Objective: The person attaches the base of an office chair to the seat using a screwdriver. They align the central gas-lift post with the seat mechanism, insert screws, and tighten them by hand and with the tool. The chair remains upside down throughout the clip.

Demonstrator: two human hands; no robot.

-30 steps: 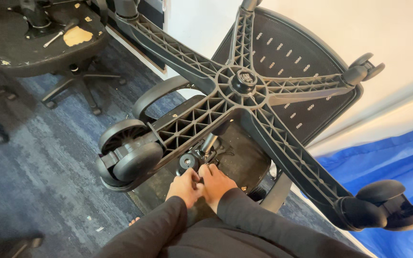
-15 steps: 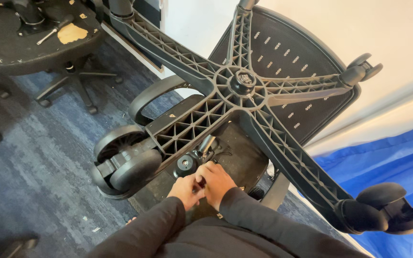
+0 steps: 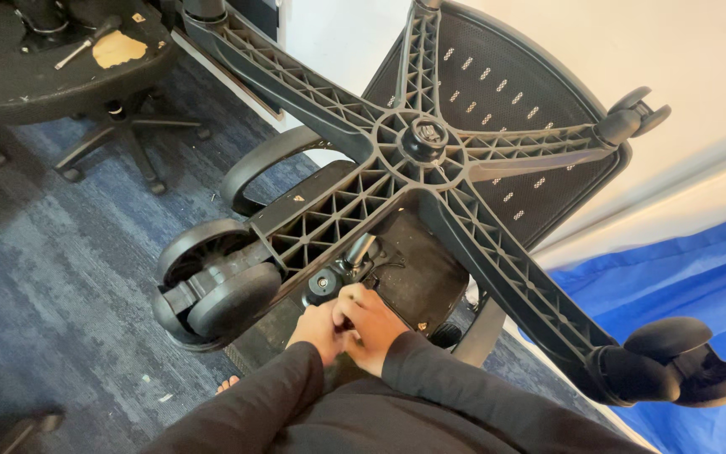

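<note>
Black plastic chair base [image 3: 418, 155] faces up, its near spoke running down-left to a caster [image 3: 212, 290], while left hand [image 3: 317, 326] and right hand [image 3: 371, 324] press together around the knob [image 3: 323, 284] beneath it.

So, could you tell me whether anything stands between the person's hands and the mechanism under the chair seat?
Nothing visible does. The left hand and right hand already rest together against the mechanism, below the star base arm with its caster.
</note>
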